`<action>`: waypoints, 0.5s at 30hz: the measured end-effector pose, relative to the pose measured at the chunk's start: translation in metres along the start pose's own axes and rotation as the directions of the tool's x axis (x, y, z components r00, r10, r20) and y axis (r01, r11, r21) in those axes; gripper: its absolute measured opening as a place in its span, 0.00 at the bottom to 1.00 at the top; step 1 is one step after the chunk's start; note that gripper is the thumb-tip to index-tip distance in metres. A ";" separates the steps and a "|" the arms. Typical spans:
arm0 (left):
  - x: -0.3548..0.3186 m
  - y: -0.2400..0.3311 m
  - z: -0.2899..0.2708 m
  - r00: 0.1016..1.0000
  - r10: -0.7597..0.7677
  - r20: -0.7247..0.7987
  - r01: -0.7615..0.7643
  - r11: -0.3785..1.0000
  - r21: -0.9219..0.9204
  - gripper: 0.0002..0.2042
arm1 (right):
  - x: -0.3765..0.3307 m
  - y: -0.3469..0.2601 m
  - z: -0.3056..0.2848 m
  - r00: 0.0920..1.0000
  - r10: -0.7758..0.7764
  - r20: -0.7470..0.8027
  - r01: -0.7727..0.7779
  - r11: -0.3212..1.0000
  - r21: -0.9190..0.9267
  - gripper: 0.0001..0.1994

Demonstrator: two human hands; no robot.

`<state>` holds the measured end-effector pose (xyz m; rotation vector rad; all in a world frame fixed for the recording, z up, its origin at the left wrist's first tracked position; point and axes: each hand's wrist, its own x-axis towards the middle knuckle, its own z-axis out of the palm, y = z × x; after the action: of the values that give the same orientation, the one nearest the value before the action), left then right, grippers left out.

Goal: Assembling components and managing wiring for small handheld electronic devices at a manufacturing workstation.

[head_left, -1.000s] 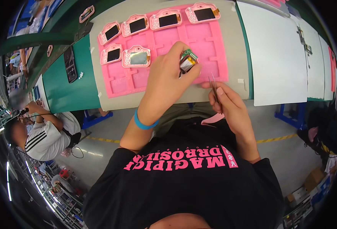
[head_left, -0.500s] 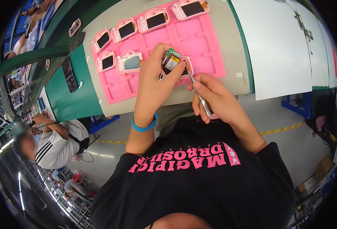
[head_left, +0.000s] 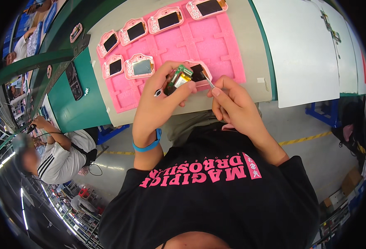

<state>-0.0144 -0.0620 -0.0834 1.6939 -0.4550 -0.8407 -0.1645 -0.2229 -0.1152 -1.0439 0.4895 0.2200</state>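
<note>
The left hand (head_left: 160, 106) pinches a small pink camera-shaped device with exposed green circuit board (head_left: 183, 76) above the pink foam tray (head_left: 228, 50). The right hand (head_left: 233, 106) grips thin metal tweezers (head_left: 207, 80), tip touching the device.

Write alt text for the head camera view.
The person's left hand holds a small pink-cased gadget with exposed green circuit board, while the right hand touches thin metal tweezers to it, above a pink foam tray of similar gadgets.
</note>
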 end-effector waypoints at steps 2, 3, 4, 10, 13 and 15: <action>-0.005 -0.004 -0.006 0.994 -0.064 0.090 0.076 0.988 -0.136 0.15 | -0.002 0.003 0.004 0.993 -0.117 -0.022 0.115 0.990 -0.079 0.06; -0.006 -0.005 -0.007 0.986 -0.091 0.138 0.118 0.973 -0.200 0.15 | -0.003 0.004 0.005 0.984 -0.176 -0.030 0.172 0.978 -0.119 0.05; -0.007 -0.005 -0.007 0.987 -0.092 0.134 0.118 0.973 -0.201 0.15 | -0.003 0.004 0.005 0.984 -0.175 -0.026 0.171 0.978 -0.120 0.05; -0.010 0.002 -0.002 0.975 -0.171 0.141 0.196 0.961 -0.195 0.15 | -0.006 -0.002 0.005 0.979 -0.192 -0.070 0.162 0.937 -0.309 0.04; -0.011 0.001 -0.001 0.973 -0.211 0.095 0.220 0.971 -0.098 0.15 | -0.007 -0.004 0.005 0.974 -0.207 -0.090 0.157 0.908 -0.388 0.04; -0.010 0.000 0.000 0.974 -0.207 0.089 0.215 0.971 -0.103 0.15 | -0.008 -0.004 0.006 0.972 -0.216 -0.093 0.161 0.901 -0.403 0.04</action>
<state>-0.0213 -0.0546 -0.0805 1.6280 -0.2767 -1.0708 -0.1682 -0.2190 -0.1058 -1.5013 0.4723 0.0739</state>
